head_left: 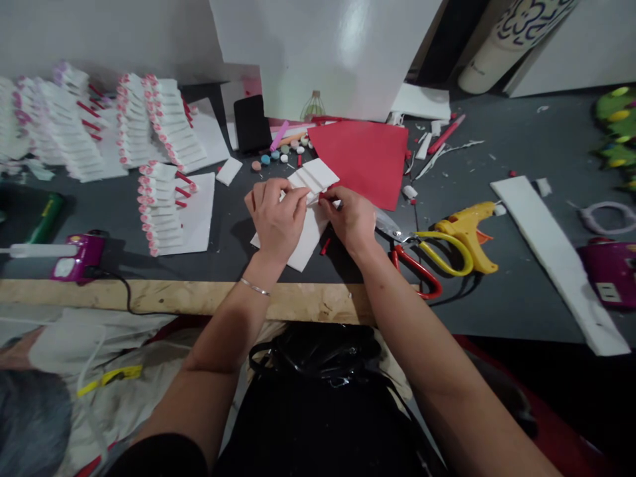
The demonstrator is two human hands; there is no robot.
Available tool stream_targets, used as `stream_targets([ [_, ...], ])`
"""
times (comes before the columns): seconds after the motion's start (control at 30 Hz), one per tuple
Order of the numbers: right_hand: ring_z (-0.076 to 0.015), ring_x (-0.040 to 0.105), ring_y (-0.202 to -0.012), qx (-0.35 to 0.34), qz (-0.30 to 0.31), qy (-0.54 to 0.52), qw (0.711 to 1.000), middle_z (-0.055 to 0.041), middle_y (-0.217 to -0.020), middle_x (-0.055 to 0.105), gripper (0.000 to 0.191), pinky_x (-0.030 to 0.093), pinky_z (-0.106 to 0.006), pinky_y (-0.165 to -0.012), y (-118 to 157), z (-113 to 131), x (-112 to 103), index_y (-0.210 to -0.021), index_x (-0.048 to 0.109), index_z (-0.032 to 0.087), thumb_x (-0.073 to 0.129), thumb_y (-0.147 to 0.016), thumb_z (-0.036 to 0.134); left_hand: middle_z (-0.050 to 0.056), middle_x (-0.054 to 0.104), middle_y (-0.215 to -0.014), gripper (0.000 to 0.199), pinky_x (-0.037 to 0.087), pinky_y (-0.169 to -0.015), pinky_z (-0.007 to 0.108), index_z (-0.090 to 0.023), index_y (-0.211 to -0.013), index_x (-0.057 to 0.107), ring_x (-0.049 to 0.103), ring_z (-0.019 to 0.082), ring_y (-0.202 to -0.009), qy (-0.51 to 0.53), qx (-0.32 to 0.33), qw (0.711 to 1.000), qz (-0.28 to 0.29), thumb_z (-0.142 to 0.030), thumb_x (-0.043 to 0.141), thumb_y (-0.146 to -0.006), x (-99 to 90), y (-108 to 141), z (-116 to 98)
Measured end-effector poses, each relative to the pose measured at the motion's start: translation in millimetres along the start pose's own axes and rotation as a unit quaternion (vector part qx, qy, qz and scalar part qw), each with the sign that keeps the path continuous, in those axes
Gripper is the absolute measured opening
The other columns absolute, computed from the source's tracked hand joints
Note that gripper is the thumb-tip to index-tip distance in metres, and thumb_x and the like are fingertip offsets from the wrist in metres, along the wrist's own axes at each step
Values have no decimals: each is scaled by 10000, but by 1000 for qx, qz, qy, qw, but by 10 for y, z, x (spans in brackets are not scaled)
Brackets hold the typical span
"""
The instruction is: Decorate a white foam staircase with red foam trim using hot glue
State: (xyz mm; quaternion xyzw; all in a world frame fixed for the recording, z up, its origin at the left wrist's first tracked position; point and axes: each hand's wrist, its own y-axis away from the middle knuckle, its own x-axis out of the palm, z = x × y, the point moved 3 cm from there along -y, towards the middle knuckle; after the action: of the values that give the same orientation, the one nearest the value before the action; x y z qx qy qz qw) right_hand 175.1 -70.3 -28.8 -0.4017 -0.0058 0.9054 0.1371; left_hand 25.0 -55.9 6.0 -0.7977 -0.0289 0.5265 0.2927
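Observation:
My left hand [278, 215] is closed, with thumb and fingertips on the near edge of a small stepped stack of white foam-like pieces [320, 173]. Opposite it, my right hand [352, 222] pinches at the right edge of that stack; a hint of red shows at its fingertips, but what it holds is mostly hidden. Under both hands lies a white sheet [305, 248], partly covered by them. A short red strip [325, 246] rests just right of the sheet. Red sheet material [370, 159] lies beyond my right hand.
Scissors [427, 248] and a yellow glue gun [470, 232] lie to the right, near a long white strip [556, 258]. Rows of white pieces with pink ends [161, 209] stand on the left. A black phone [252, 124] and small coloured balls [265, 159] lie behind.

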Motion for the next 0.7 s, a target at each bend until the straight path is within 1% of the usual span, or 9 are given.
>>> stream_targets([
  [0.17,-195,665,-824,6,3,8,1000,-34,-1014,757,202,443,-298,-728,-4,6,2,-1002,718,260,537,-929,311,81,634,-1075,267,361,-1021,507,-281,-1041,723,534,307,-1112,19,-42,999,-7,-368,479,-979,-8,-14,89],
  [0.33,-199,673,-843,-2,0,5,1000,-37,-1011,759,215,456,-299,-737,5,17,-8,-1010,723,259,532,-925,312,77,635,-1074,236,354,-1043,510,-282,-1042,715,536,304,-1131,18,-48,999,-5,-350,501,-970,-15,-26,97],
  [0.47,-215,680,-871,3,-3,9,1000,-33,-985,763,217,474,-305,-742,5,16,-11,-1001,725,265,539,-917,338,87,629,-1101,272,337,-1054,517,-275,-1047,712,529,318,-1171,29,-65,997,4,-380,470,-983,-16,-29,103],
  [0.63,-232,681,-935,-1,-5,9,1000,-38,-996,760,191,468,-307,-740,0,20,-8,-984,721,261,553,-918,324,84,649,-1078,265,368,-1028,502,-267,-1030,710,557,304,-1125,10,-51,998,-28,-390,481,-978,-41,-26,103],
  [0.7,-231,681,-932,1,-4,10,1000,-40,-996,758,188,465,-308,-741,-1,18,-5,-985,720,258,556,-920,322,82,647,-1075,262,362,-1030,501,-266,-1031,707,552,303,-1128,8,-53,998,-24,-387,481,-978,-42,-29,101],
])
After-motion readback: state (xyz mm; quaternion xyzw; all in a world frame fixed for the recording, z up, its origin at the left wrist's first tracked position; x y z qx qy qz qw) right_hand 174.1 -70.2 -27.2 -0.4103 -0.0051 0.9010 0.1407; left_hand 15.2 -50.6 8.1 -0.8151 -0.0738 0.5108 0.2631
